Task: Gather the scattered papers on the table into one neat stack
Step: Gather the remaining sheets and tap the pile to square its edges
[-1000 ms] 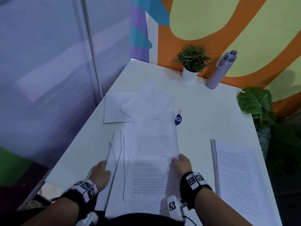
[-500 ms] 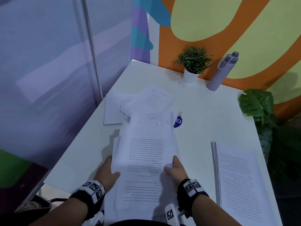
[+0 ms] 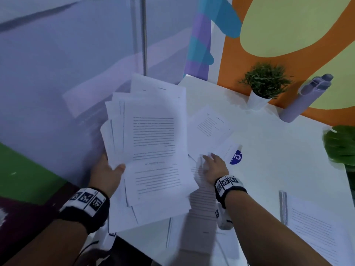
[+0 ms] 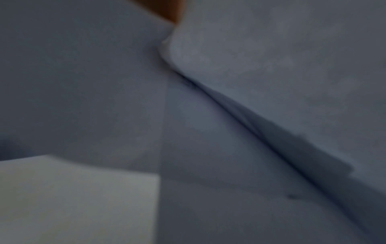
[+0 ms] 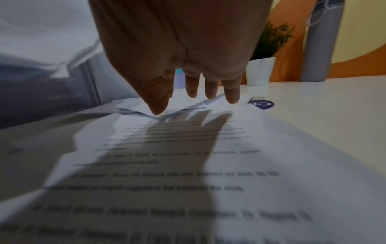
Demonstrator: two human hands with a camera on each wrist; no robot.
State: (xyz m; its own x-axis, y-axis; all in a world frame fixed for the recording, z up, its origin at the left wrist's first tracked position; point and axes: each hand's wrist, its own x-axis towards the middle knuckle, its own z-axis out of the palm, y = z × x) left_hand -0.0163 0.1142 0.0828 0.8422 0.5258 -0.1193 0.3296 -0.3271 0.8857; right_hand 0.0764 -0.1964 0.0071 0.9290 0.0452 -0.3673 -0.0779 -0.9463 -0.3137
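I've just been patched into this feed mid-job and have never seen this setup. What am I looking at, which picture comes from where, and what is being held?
No machine here: a person works with bare hands, wearing one camera on the head and one on each wrist. The head view looks down at a white table. The left hand holds an untidy bundle of papers lifted off the table, thumb on top. The right hand, fingers straight, reaches over loose sheets lying flat. A separate stack lies at the right. At the far edge stand a potted plant and a grey bottle. The left wrist view shows only blurred paper; the right wrist view shows the fingers above a printed sheet.
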